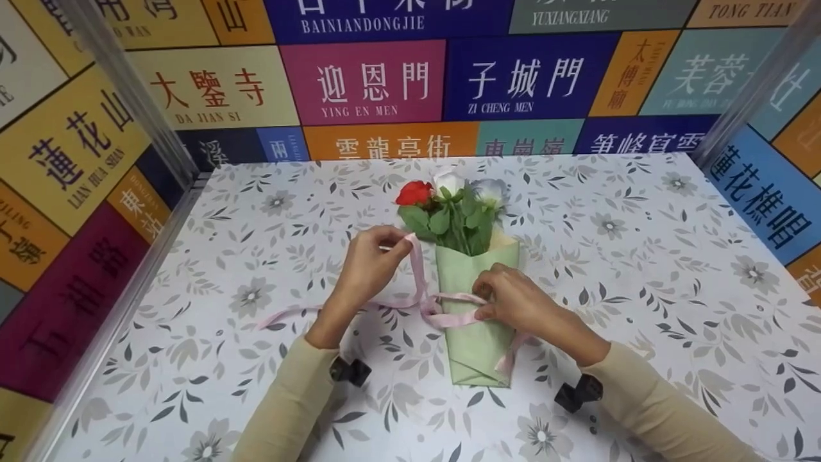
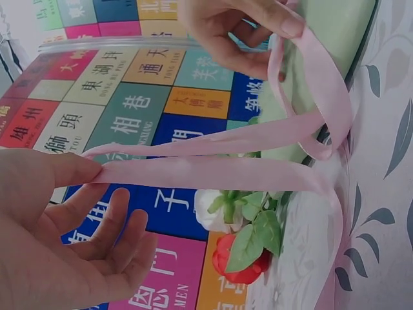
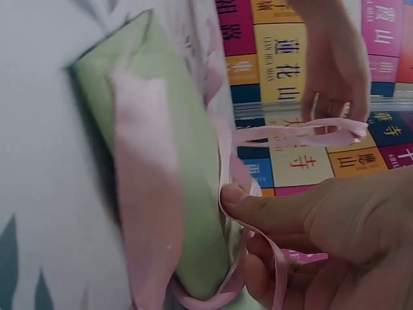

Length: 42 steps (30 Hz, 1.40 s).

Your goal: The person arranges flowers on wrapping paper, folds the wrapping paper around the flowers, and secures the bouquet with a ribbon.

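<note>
A bouquet wrapped in light green paper [image 1: 474, 346] lies on the table, with a red flower [image 1: 414, 193], a white flower [image 1: 448, 180] and a pale bluish flower [image 1: 489, 191] above green leaves. Pink ribbon [image 1: 418, 269] goes across the wrap and crosses itself at its left side. Between thumb and forefinger my left hand [image 1: 371, 262] pinches a doubled length of ribbon, raised left of the bouquet. My right hand [image 1: 516, 301] is over the wrap, pinching a ribbon loop [image 3: 277, 258] between thumb and fingers. One tail hangs by the wrap's lower right.
The table [image 1: 256, 378] wears a white covering printed with grey flowers and leaves. Upright panels [image 1: 365, 83] with coloured blocks of writing stand behind and at both sides. Another ribbon tail [image 1: 279, 316] trails leftward, past my left wrist.
</note>
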Tool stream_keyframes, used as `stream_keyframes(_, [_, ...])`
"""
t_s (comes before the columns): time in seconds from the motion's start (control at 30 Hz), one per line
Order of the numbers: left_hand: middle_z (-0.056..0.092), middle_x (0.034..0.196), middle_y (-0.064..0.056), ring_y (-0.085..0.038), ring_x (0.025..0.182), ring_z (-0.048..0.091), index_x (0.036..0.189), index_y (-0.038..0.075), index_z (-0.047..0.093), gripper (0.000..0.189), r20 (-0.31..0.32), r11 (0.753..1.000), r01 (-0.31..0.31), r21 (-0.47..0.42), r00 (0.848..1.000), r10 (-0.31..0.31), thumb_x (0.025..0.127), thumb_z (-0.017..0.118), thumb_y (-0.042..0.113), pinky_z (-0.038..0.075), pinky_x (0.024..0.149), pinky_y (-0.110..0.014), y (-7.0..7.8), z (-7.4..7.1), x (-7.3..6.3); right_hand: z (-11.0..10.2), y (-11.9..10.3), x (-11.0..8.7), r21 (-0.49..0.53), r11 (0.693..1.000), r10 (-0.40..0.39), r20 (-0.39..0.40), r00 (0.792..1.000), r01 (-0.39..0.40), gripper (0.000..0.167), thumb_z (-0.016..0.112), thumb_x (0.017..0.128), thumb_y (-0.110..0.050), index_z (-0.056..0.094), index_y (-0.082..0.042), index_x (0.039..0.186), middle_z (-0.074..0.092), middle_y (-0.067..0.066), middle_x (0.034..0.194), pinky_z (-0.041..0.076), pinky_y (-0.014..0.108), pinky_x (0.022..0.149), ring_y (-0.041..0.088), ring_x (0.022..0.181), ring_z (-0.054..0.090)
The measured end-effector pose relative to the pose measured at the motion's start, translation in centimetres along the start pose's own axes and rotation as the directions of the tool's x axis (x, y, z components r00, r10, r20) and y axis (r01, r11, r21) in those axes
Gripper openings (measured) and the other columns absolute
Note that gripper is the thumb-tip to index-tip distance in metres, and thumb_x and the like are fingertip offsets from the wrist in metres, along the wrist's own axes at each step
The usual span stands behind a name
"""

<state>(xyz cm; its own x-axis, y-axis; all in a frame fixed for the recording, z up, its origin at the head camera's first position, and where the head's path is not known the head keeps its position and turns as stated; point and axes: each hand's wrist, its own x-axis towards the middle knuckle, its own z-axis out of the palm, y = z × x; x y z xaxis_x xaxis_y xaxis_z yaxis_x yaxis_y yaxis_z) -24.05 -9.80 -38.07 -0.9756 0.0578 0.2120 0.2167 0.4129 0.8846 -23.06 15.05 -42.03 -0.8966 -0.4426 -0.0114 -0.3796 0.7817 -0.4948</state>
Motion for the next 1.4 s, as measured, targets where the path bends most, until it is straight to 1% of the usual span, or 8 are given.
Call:
stream_keyframes(0.17, [0.075, 0.091, -0.012, -0.024, 0.094, 0.071, 0.094, 0.003, 0.076, 0.016, 0.007, 1.0, 0.001, 0.017, 1.0, -0.001, 0.093, 0.065, 0.013, 0.058, 0.084, -0.039, 0.0, 0.0, 0.1, 0.4, 0.3, -0.1, -0.078, 0.997, 0.014, -0.03, 0.999, -0.016, 0.011, 0.076, 0.086, -0.016, 0.069, -0.007, 0.088, 0.064, 0.004, 0.077, 0.045, 0.033, 0.064, 0.017, 0.069, 0.055])
stream_keyframes(0.37, [0.075, 0.089, -0.012, -0.023, 0.091, 0.071, 0.092, 0.002, 0.075, 0.016, 0.047, 0.999, 0.008, 0.046, 0.999, -0.01, 0.091, 0.062, 0.01, 0.057, 0.083, -0.037, -0.4, 0.2, 0.2, 0.5, 0.5, -0.2, -0.203, 0.976, -0.102, -0.135, 0.986, 0.074, 0.007, 0.066, 0.081, -0.011, 0.06, -0.01, 0.084, 0.058, 0.0, 0.072, 0.037, 0.038, 0.073, 0.017, 0.066, 0.049])
stream_keyframes(0.67, [0.07, 0.078, -0.007, -0.012, 0.07, 0.056, 0.085, 0.004, 0.074, 0.014, 0.052, 0.996, 0.034, 0.079, 0.998, -0.039, 0.089, 0.061, 0.009, 0.046, 0.066, -0.024, -0.4, 0.4, 0.3, 0.1, 0.9, -0.2, -0.136, 0.973, -0.216, -0.232, 0.949, 0.188, 0.018, 0.068, 0.074, 0.003, 0.059, -0.011, 0.082, 0.06, 0.002, 0.078, 0.045, 0.035, 0.069, 0.016, 0.069, 0.052])
stream_keyframes(0.87, [0.067, 0.08, -0.006, -0.013, 0.072, 0.056, 0.086, 0.004, 0.072, 0.012, 0.041, 0.997, 0.064, 0.049, 0.997, -0.066, 0.09, 0.062, 0.01, 0.046, 0.065, -0.024, -0.3, 0.5, 0.3, 0.2, 1.2, -0.5, -0.242, 0.936, -0.305, -0.192, 0.933, 0.256, 0.016, 0.064, 0.076, 0.005, 0.068, -0.01, 0.08, 0.067, 0.004, 0.085, 0.046, 0.04, 0.075, 0.024, 0.081, 0.061])
stream_keyframes(1.03, [0.066, 0.079, -0.005, -0.013, 0.073, 0.056, 0.088, 0.004, 0.071, 0.012, 0.037, 0.998, 0.057, 0.008, 0.998, -0.057, 0.09, 0.061, 0.01, 0.046, 0.066, -0.024, -0.4, 0.5, 0.2, 0.3, 1.4, -0.7, -0.302, 0.923, -0.296, -0.159, 0.942, 0.239, 0.009, 0.067, 0.082, -0.003, 0.074, -0.008, 0.086, 0.069, 0.006, 0.089, 0.045, 0.041, 0.077, 0.027, 0.087, 0.06])
stream_keyframes(1.17, [0.07, 0.079, -0.007, -0.014, 0.074, 0.059, 0.09, 0.004, 0.072, 0.013, 0.021, 0.999, 0.033, -0.031, 0.999, -0.033, 0.092, 0.062, 0.01, 0.047, 0.069, -0.025, -0.7, 0.5, 0.3, 0.0, 1.5, -1.0, -0.244, 0.949, -0.241, -0.147, 0.959, 0.201, 0.025, 0.061, 0.083, -0.009, 0.075, -0.006, 0.104, 0.066, 0.008, 0.107, 0.045, 0.045, 0.087, 0.028, 0.101, 0.059])
stream_keyframes(1.27, [0.073, 0.082, -0.009, -0.017, 0.078, 0.065, 0.093, 0.003, 0.073, 0.013, 0.013, 0.998, 0.016, -0.064, 1.0, -0.016, 0.093, 0.063, 0.011, 0.05, 0.074, -0.027, -0.8, 0.5, 0.3, -0.4, 1.6, -1.1, -0.127, 0.976, -0.2, -0.196, 0.96, 0.177, 0.033, 0.056, 0.083, -0.01, 0.073, -0.004, 0.111, 0.064, 0.01, 0.115, 0.045, 0.049, 0.095, 0.029, 0.107, 0.058])
stream_keyframes(1.4, [0.074, 0.085, -0.011, -0.016, 0.081, 0.067, 0.094, 0.003, 0.073, 0.013, 0.018, 0.996, 0.018, -0.087, 1.0, -0.017, 0.094, 0.063, 0.012, 0.051, 0.075, -0.028, -0.8, 0.4, 0.4, -0.9, 1.6, -0.8, 0.086, 0.983, -0.12, -0.357, 0.927, 0.161, 0.022, 0.055, 0.093, -0.003, 0.072, -0.001, 0.106, 0.066, 0.012, 0.109, 0.054, 0.043, 0.09, 0.026, 0.096, 0.064])
